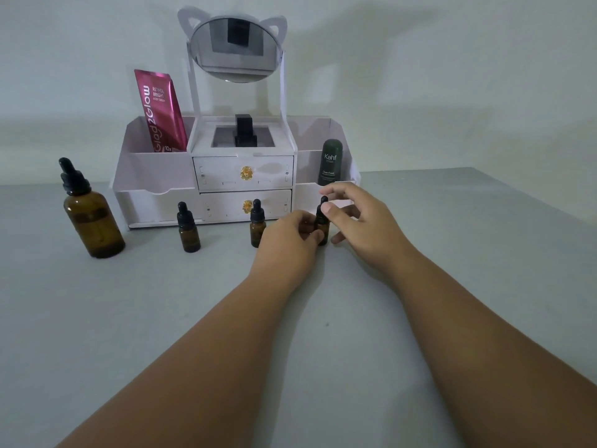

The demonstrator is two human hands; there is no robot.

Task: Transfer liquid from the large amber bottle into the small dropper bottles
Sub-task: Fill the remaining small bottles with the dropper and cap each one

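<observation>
The large amber bottle (90, 218) with a black dropper cap stands upright at the left of the grey table. Three small amber dropper bottles stand in a row in front of the organiser: one at the left (188, 229), one in the middle (257, 224), one at the right (322, 221). My left hand (290, 236) grips the body of the right small bottle. My right hand (355, 215) hovers at that bottle's black dropper cap, thumb against the cap and fingers curved around it. All caps are on.
A white cosmetic organiser (155, 166) with two drawers and a cat-ear mirror (234, 48) stands at the back. It holds a pink sachet (160, 111), a black box (245, 130) and a dark green Kahf bottle (331, 161). The grey table (323, 318) stretches toward me.
</observation>
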